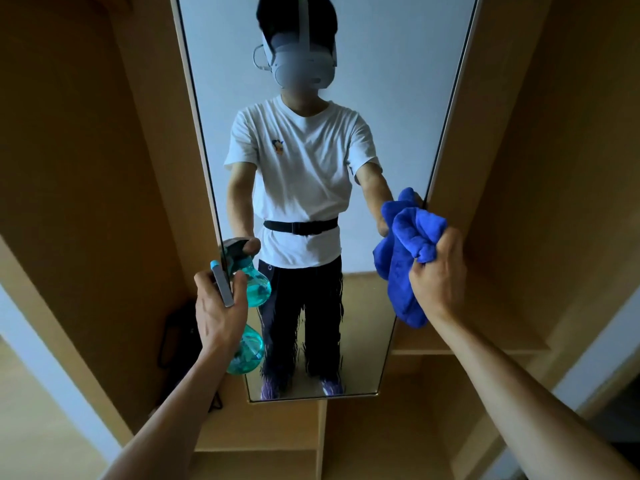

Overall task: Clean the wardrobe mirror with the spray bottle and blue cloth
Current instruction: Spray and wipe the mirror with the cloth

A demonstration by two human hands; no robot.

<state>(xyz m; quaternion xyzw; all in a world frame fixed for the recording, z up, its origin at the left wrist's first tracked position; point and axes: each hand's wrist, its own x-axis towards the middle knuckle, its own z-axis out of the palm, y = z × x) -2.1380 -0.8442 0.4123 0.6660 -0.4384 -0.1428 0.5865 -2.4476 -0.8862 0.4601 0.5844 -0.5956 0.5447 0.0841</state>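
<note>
Left hand [216, 306] grips the spray bottle [244, 355] at the mirror [381, 81] left edge; right hand [438, 275] clutches the bunched blue cloth [405, 258] near its right edge. Lower glass looks wet and streaky, so the wiping looks mostly undone.

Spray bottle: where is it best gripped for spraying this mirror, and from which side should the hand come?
Take the spray bottle by its narrow neck under the grey head, coming from behind so the nozzle faces the mirror, as the left hand does. The round teal body below looks too wide for a sure one-handed grip.
</note>
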